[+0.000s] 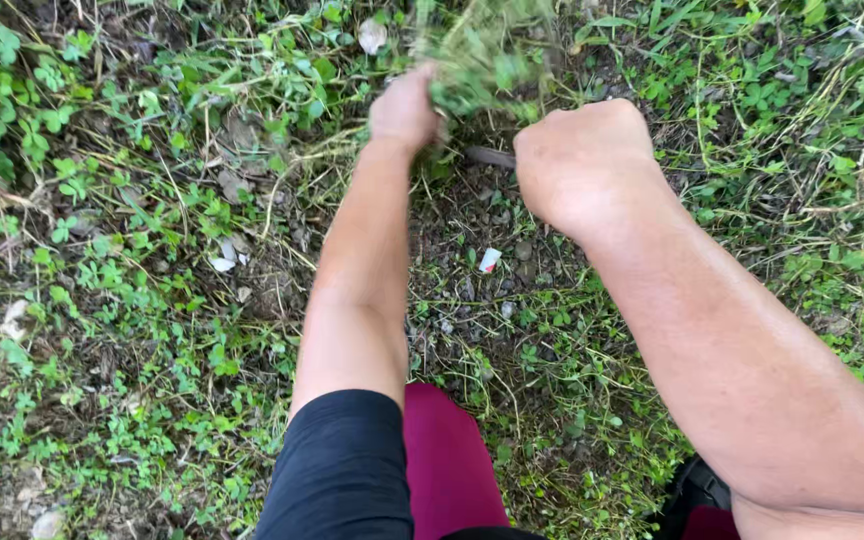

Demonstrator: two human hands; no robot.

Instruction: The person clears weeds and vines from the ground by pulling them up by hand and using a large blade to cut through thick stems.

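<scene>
Up top centre, left hand fists a blurred green weed tuft; right hand is clenched on a dark handle, its business end hidden. Best grip low at the roots, pull straight, I'd say. Around: clover, bare soil, white scrap, red knee close below.

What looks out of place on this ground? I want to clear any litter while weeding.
A small white scrap lies on the bare soil between the arms, and paler bits sit left of the left hand. They look like litter among the weeds.
</scene>
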